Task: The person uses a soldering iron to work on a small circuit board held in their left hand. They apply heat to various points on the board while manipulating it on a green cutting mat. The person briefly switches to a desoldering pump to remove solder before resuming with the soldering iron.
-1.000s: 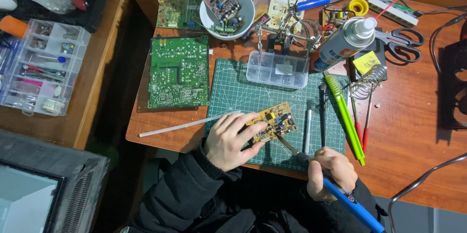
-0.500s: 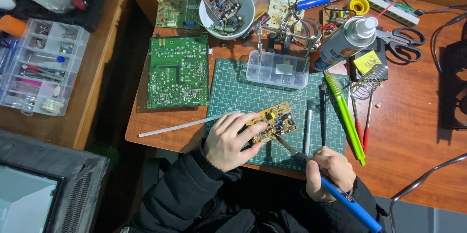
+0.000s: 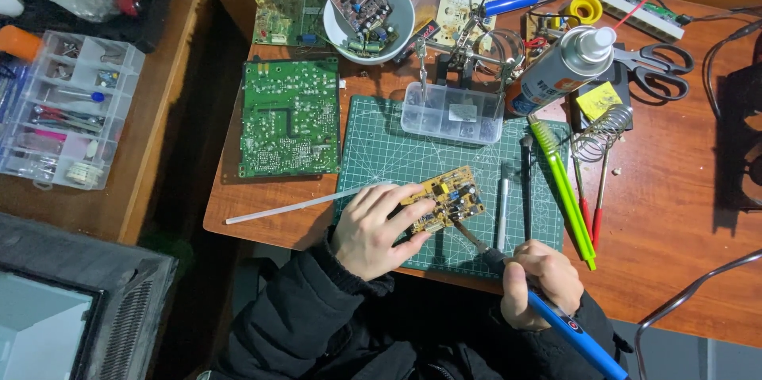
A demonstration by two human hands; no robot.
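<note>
Soldering is going on at the small yellow circuit board (image 3: 444,199), which is lying component-side up on the green cutting mat (image 3: 373,150) near the desk's front edge. Compared with a second ago almost nothing is shifting: the board is sitting in the same spot and the iron's tip is staying at its lower right corner, so the work is holding on one joint rather than moving along. The left hand (image 3: 373,229) is pressing flat on the board's left end, fingers spread over it to pin it down. The right hand (image 3: 540,281) is gripping the blue soldering iron (image 3: 567,324) like a pen, its thin metal tip slanting up to the board. Just right of the board, a slim silver pen-shaped tool (image 3: 502,205) is lying on the mat, and beyond it a long green plastic tool (image 3: 562,185). Above, a clear plastic parts box (image 3: 451,114) is resting on the mat's top edge; a larger green circuit board (image 3: 290,118) is lying to the left on the reddish wooden desk (image 3: 683,181).
</note>
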